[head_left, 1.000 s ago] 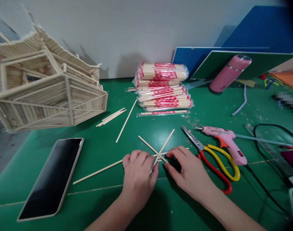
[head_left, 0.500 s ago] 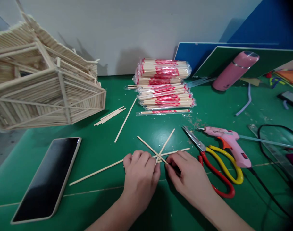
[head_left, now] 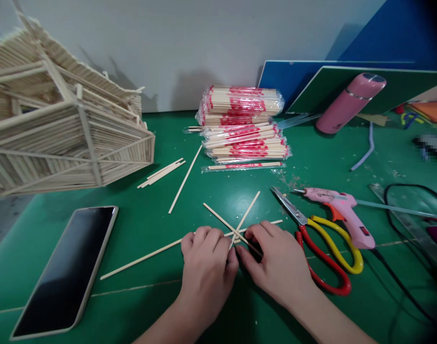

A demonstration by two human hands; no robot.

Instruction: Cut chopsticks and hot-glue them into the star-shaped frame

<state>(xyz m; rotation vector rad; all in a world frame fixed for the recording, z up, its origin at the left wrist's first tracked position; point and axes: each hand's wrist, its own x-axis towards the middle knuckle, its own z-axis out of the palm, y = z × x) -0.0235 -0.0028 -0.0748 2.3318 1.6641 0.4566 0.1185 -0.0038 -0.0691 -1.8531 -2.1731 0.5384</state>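
Note:
Thin wooden chopsticks (head_left: pixel 220 218) cross over one another on the green tabletop between my hands. My left hand (head_left: pixel 208 260) is closed over a long chopstick (head_left: pixel 143 262) lying sideways, with its thumb and forefinger at the lower end of the crossing. My right hand (head_left: pixel 276 253) has curled fingers around the lower end of a slanting chopstick, its thumb stretched toward my left thumb. Fingertips hide the lower ends of the sticks. To the right of my right hand lie scissors (head_left: pixel 302 220) with red and yellow handles and a pink glue gun (head_left: pixel 342 210).
A large chopstick-built model (head_left: pixel 85 138) stands at the left, above a phone (head_left: pixel 66 272). Wrapped chopsticks (head_left: pixel 245 129) are piled at the back, near several loose sticks (head_left: pixel 163 173). A pink bottle (head_left: pixel 351 102) leans against boards; a black cable (head_left: pixel 401 282) runs at the right.
My right hand has shifted slightly left, its thumb now closer to my left hand and lower on the slanting chopstick. My left hand and the crossed sticks have hardly moved.

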